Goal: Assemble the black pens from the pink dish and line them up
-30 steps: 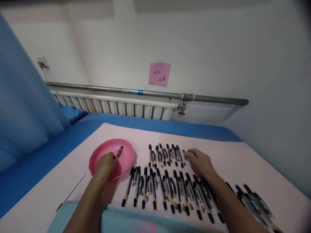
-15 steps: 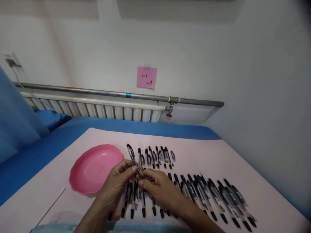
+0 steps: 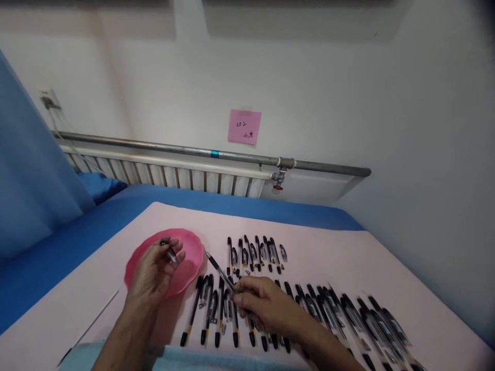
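My left hand (image 3: 154, 270) hovers over the pink dish (image 3: 189, 257) and pinches a small black pen cap (image 3: 169, 252) between thumb and fingers. My right hand (image 3: 263, 304) is closed on an uncapped pen (image 3: 219, 269), its tip pointing up and left toward the dish. Beneath my right hand lies a near row of black pens (image 3: 216, 309) with yellow bands. A shorter far row of pens (image 3: 255, 252) lies behind it.
Everything lies on a pink sheet (image 3: 328, 252) over a blue bed (image 3: 77, 232). A thin loose refill (image 3: 93, 324) lies at the near left. A radiator and pipe (image 3: 216, 154) run along the white wall, with a pink note (image 3: 244, 127) above. Blue curtain (image 3: 27, 170) at left.
The hands, joined on one pen half a second ago, have pulled apart. The left hand has gone left over the dish with the cap, and the right keeps the pen body.
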Available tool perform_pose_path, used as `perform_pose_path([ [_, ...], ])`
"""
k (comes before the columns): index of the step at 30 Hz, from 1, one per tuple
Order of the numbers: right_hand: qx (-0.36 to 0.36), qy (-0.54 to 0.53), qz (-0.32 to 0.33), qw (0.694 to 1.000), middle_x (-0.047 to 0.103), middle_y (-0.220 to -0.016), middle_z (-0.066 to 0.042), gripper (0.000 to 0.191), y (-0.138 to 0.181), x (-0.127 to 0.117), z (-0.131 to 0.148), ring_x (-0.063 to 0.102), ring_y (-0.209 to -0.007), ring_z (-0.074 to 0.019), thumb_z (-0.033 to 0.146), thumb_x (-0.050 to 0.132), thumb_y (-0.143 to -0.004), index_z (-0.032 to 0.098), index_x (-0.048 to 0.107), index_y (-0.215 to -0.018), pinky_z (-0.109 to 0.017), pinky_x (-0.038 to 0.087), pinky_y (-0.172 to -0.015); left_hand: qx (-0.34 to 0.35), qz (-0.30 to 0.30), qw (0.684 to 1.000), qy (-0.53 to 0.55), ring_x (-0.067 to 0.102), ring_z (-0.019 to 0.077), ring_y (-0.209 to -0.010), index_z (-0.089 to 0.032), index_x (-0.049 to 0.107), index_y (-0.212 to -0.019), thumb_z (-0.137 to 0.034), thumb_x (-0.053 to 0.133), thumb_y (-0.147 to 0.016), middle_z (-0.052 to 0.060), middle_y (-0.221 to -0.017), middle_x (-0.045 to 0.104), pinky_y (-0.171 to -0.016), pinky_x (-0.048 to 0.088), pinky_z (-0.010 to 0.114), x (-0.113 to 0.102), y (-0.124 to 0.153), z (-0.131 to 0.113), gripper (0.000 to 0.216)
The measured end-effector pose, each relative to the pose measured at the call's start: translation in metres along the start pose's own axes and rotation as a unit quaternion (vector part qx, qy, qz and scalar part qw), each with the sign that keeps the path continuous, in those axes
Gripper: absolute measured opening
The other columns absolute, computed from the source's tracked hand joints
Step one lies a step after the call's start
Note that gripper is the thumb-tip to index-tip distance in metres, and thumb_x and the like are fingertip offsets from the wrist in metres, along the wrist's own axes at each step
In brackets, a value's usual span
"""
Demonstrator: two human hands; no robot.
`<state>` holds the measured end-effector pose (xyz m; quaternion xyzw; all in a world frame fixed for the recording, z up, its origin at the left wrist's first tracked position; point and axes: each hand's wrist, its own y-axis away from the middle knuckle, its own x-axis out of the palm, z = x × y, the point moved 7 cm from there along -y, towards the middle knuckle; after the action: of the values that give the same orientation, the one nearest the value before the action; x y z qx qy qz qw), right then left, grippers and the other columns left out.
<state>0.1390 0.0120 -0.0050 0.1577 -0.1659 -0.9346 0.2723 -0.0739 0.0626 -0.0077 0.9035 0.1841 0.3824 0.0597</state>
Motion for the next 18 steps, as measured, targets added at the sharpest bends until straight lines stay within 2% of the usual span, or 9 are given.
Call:
perform_pose_path([
  [3, 0.009, -0.073, 0.024, 0.997, 0.051, -0.060, 0.005, 0.009, 0.000, 0.002, 0.000, 0.034, -0.036, -0.0022, 0.027, 0.049, -0.078, 0.018, 0.051, -0.077, -0.016, 0.023, -0.034, -0.102, 0.106, 0.989, -0.034, 0.034, 0.0032, -0.039, -0.014, 0.057, -0.073, -0.017, 0.062, -0.069, -0.006, -0.052, 0.040, -0.035, 0.030, 0.015, 0.018, 0.014, 0.023, 0.007],
  [5, 0.013, -0.098, 0.041, 0.994, 0.052, -0.058, 0.006, 0.011, 0.000, 0.005, 0.000, 0.033, -0.035, -0.0018, 0.028, 0.049, -0.078, 0.017, 0.052, -0.078, -0.016, 0.023, -0.033, -0.149, 0.159, 0.972, -0.083, 0.026, 0.0015, -0.037, -0.014, 0.060, -0.085, -0.024, 0.065, -0.071, -0.007, -0.052, 0.035, -0.033, 0.020, 0.014, 0.029, 0.026, 0.038, 0.019],
  [7, 0.017, -0.107, 0.054, 0.993, 0.053, -0.057, 0.005, 0.013, 0.000, 0.007, -0.001, 0.034, -0.034, -0.0018, 0.027, 0.048, -0.077, 0.017, 0.054, -0.080, -0.015, 0.023, -0.033, -0.165, 0.185, 0.962, -0.114, 0.025, 0.0004, -0.039, -0.012, 0.061, -0.093, -0.027, 0.066, -0.071, -0.006, -0.056, 0.037, -0.034, 0.018, 0.013, 0.035, 0.035, 0.045, 0.028],
  [11, 0.018, -0.120, 0.069, 0.990, 0.055, -0.057, 0.003, 0.015, 0.001, 0.012, -0.002, 0.036, -0.036, -0.0027, 0.028, 0.047, -0.077, 0.016, 0.055, -0.078, -0.016, 0.022, -0.034, -0.143, 0.183, 0.965, -0.121, 0.026, -0.0004, -0.041, -0.011, 0.064, -0.089, -0.028, 0.070, -0.067, -0.005, -0.058, 0.039, -0.035, 0.019, 0.013, 0.036, 0.037, 0.047, 0.028],
  [13, -0.002, -0.110, 0.056, 0.992, 0.056, -0.058, 0.003, 0.013, 0.001, 0.014, 0.000, 0.037, -0.038, -0.0031, 0.028, 0.048, -0.077, 0.016, 0.053, -0.075, -0.016, 0.024, -0.036, -0.119, 0.174, 0.970, -0.121, 0.028, -0.0001, -0.041, -0.011, 0.065, -0.088, -0.029, 0.071, -0.066, -0.004, -0.058, 0.040, -0.036, 0.020, 0.014, 0.034, 0.034, 0.047, 0.029],
  [18, -0.046, -0.038, -0.085, 0.995, 0.049, -0.058, 0.005, 0.010, 0.001, 0.003, 0.004, 0.044, -0.051, -0.0052, 0.019, 0.059, -0.068, 0.017, 0.050, -0.066, -0.016, 0.031, -0.046, -0.088, 0.149, 0.978, -0.114, 0.028, -0.0002, -0.042, -0.010, 0.066, -0.085, -0.028, 0.071, -0.066, -0.004, -0.057, 0.041, -0.036, 0.020, 0.014, 0.031, 0.031, 0.051, 0.027],
])
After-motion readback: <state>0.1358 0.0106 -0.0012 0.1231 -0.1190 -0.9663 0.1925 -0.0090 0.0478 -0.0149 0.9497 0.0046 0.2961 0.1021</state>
